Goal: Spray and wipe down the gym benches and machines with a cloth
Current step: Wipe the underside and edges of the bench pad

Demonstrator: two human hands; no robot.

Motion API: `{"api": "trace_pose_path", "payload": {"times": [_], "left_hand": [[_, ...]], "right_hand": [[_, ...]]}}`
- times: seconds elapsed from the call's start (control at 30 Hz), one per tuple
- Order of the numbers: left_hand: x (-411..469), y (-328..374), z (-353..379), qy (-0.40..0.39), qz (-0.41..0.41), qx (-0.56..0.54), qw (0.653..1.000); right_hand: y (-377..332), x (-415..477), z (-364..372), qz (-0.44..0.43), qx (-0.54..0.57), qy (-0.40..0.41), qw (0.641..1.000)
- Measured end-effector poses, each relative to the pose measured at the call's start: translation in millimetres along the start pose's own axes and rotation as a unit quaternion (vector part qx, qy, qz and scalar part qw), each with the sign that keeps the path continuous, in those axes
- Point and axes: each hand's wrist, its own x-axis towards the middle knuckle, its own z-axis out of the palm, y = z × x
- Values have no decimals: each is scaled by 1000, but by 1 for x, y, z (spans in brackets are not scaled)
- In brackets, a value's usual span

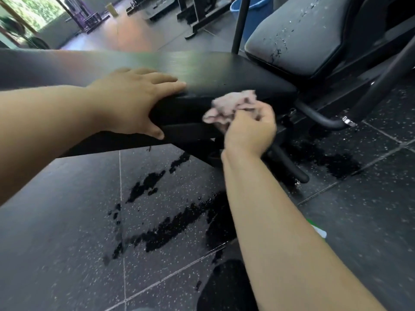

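Note:
A long black padded bench (202, 70) runs across the upper middle of the view. My left hand (132, 102) rests flat on its top near edge, fingers straight and thumb hanging over the side. My right hand (249, 129) grips a crumpled pale pink cloth (231, 106) and holds it against the bench's near side edge, just right of the left hand. A second black seat pad (298, 34) stands tilted at the upper right, speckled with droplets.
Black metal frame tubes (321, 117) of the machine run low at the right. Wet dark patches (170, 227) spread over the speckled rubber floor tiles below the bench. A blue bucket (253, 10) stands behind the pad. A green-and-white object (318, 231) peeks out beside my right forearm.

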Motion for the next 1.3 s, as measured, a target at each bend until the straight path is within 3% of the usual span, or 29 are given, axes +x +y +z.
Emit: {"api": "trace_pose_path", "payload": {"times": [0.1, 0.23, 0.3, 0.47, 0.63, 0.7, 0.83, 0.87, 0.93, 1.0, 1.13, 1.3], "left_hand": [[-4, 4, 6, 9, -23, -32, 999], [-7, 13, 16, 84, -32, -8, 996], [-6, 9, 18, 87, -28, -12, 996], [-3, 1, 24, 42, -25, -1, 999], [-3, 4, 24, 57, -34, 4, 998], [-3, 4, 25, 58, -33, 5, 998], [-5, 4, 24, 59, -34, 8, 998], [-6, 3, 24, 60, -35, 7, 998], [-5, 4, 23, 55, -33, 5, 998], [-5, 5, 22, 44, -32, 1, 998], [-7, 5, 21, 57, -44, 2, 997], [-6, 10, 19, 59, -47, -5, 997]], "right_hand": [[2, 3, 3, -74, -102, 39, 991], [36, -37, 30, -109, -248, -67, 960], [45, -50, 29, -116, -285, -106, 946], [18, -5, 1, -94, -185, 79, 975], [36, -16, 26, -80, -223, 38, 971], [43, -19, 26, -112, -226, 41, 967], [46, -27, 6, -204, -296, -73, 930], [42, -24, 1, -213, -298, -62, 928], [33, -2, -7, -200, -236, 34, 950], [26, 11, -7, -141, -184, 73, 970], [41, -10, 16, -127, -192, 30, 973], [50, -16, 4, -182, -306, -60, 933]]}}
